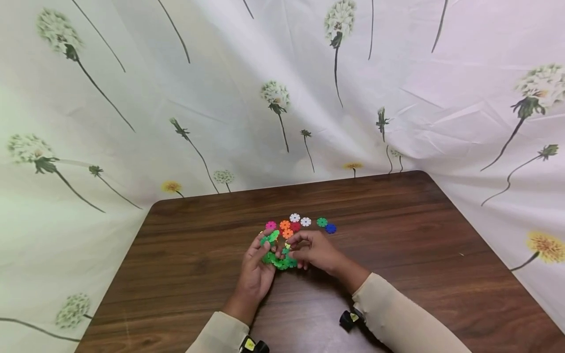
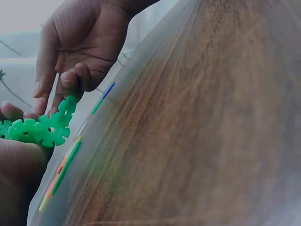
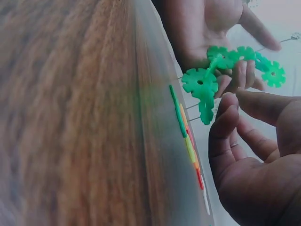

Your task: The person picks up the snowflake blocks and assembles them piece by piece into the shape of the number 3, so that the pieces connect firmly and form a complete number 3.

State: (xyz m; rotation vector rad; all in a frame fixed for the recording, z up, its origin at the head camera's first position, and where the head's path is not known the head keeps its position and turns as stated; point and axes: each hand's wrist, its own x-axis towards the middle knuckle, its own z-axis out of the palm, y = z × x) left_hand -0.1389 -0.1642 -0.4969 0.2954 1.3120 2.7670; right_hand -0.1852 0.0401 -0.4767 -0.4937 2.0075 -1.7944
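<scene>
A curved chain of green notched snowflake discs (image 1: 281, 264), slotted together, hangs between the two hands above the table. My left hand (image 1: 258, 277) holds it, with part of the chain lying across the curled fingers. My right hand (image 1: 319, 252) is at the chain's right side, its thumb and forefinger (image 3: 221, 120) brought together in a pinch by the chain. What lies between those fingertips is mostly hidden. In the right wrist view, a chain end (image 3: 205, 110) hangs just left of the pinch. More linked green discs (image 2: 40, 132) show in the left wrist view.
Loose notched discs lie on the brown wooden table (image 1: 185, 274) beyond the hands: pink (image 1: 270, 225), orange (image 1: 285, 224), red (image 1: 295, 226), white (image 1: 305, 221), green (image 1: 321, 222) and blue (image 1: 330, 228). A flower-printed cloth (image 1: 247, 137) hangs behind the table's far edge.
</scene>
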